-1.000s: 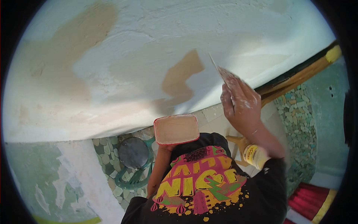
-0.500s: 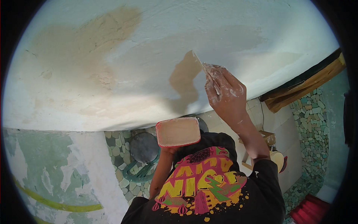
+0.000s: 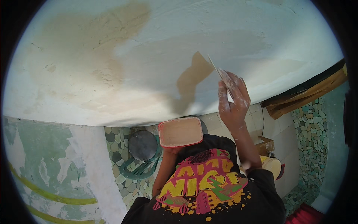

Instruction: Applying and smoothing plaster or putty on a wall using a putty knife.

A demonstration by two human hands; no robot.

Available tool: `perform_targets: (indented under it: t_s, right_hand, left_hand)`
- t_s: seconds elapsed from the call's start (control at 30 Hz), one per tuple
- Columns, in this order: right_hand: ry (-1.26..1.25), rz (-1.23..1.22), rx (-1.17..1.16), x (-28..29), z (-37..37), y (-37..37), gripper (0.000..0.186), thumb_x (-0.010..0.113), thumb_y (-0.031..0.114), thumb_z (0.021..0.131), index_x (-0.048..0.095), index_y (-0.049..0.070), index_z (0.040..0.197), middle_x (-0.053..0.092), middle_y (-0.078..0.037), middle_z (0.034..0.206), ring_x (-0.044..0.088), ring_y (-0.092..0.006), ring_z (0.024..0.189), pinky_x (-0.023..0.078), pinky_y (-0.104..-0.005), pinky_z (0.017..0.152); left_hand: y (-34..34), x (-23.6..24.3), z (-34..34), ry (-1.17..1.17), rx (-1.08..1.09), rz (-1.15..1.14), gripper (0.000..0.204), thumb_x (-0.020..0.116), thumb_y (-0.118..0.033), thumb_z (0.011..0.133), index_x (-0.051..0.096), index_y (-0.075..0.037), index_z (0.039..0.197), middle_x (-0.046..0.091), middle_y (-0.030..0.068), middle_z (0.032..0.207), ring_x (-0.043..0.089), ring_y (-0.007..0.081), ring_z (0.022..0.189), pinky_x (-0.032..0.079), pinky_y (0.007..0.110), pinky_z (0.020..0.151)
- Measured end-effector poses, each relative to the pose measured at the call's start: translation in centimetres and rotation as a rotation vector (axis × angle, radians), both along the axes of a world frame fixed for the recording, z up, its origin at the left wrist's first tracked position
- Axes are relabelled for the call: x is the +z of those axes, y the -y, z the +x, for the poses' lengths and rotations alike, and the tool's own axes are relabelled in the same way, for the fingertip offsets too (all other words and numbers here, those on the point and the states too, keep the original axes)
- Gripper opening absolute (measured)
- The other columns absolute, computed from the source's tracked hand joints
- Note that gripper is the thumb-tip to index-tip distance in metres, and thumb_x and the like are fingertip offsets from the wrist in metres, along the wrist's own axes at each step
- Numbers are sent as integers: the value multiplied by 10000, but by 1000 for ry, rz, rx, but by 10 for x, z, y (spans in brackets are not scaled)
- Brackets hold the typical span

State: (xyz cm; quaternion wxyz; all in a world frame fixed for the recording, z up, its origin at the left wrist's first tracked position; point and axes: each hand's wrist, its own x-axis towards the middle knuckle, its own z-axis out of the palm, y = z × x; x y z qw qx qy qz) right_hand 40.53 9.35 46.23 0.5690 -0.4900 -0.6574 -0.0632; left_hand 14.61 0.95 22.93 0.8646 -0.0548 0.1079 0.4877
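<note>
My right hand [image 3: 235,98], whitened with paste, is closed round a thin flat scraper [image 3: 212,62]. The blade is raised in front of the pale, patchy wall [image 3: 149,48] and casts a brownish shadow beside it; I cannot tell if it touches the surface. My left hand [image 3: 170,151] holds a red-rimmed rectangular tub [image 3: 180,131] from below, near my chest; most of that hand is hidden by it. Smooth beige paste lies inside the tub.
Below, a dark round object [image 3: 142,143] rests by a green plastic chair [image 3: 133,172] on pebble tiling. At the right are a wooden stand [image 3: 265,143], a cream container [image 3: 273,168], a brown board [image 3: 294,100] and a cable [image 3: 263,123]. A flaking green-white wall [image 3: 52,156] is at left.
My right hand moved left toward the shadow on the wall, then slightly back right, scraper still held. The view has shifted a little. The tub stays in my left hand.
</note>
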Motion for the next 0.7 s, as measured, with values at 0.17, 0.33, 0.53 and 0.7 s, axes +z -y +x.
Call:
perform_targets:
  t_s: [0.17,0.33,0.53,0.7]
  right_hand:
    - [-570,-183,13,-27,7,31,343,574,124,1101,642,12,1418,717,-130,1208,702,-250,1130,595,-387,946]
    - [-1281,-607,114,-64,43,66,444,628,341,1096,603,-6,1372,704,-126,1247,717,-234,1073,570,-381,945]
    - [-1329,-546,-5,-65,16,88,327,713,195,1046,635,11,1305,723,-86,1177,705,-179,1054,574,-337,881]
    - [-640,-511,-151,-59,-8,86,221,766,68,974,745,12,1187,666,-99,1239,672,-181,1122,576,-329,881]
  left_hand:
    - [-1,-8,-11,77,39,92,720,432,-606,1068,470,-103,1580,481,187,1626,476,441,1476,392,693,1189]
    - [-6,-9,-32,45,61,25,656,419,-569,1076,517,-130,1554,519,149,1608,481,420,1475,366,689,1206]
    - [-24,3,-53,-7,-94,87,603,427,-531,1087,536,-138,1532,539,133,1590,504,397,1455,391,652,1206]
    - [-42,9,-68,-33,-179,51,587,431,-518,1090,540,-140,1526,544,130,1583,511,391,1449,396,643,1206]
